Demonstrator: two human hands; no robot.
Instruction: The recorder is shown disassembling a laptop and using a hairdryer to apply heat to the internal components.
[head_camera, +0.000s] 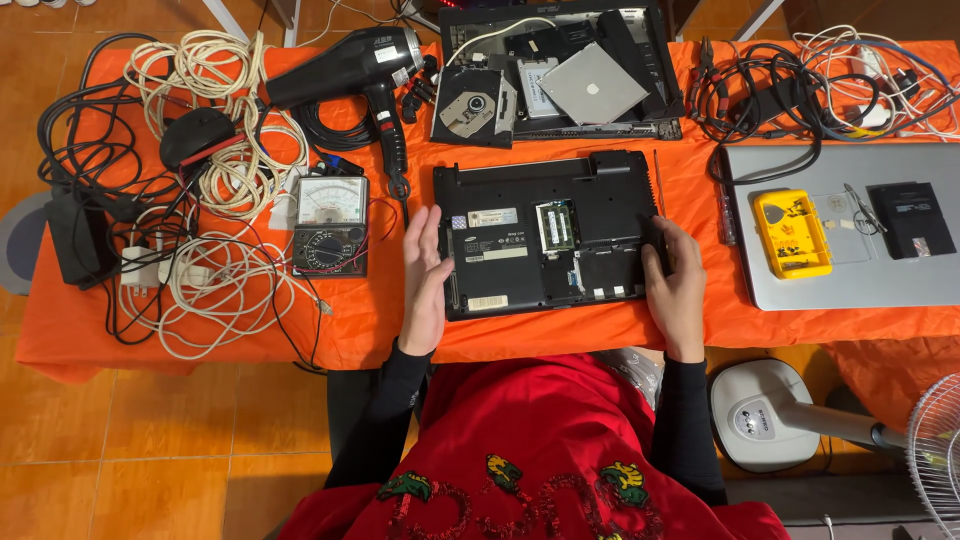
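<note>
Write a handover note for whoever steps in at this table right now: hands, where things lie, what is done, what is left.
Left hand: open, flat against the left edge of the black upturned laptop on the orange tablecloth.
Right hand: gripping the laptop's right edge.
Done: one bottom cover is off, exposing the green memory module.
Nearby: a second stripped black laptop chassis behind; analogue multimeter to the left; yellow parts box on the closed silver laptop to the right.
Left: the remaining base panels are still on.
</note>
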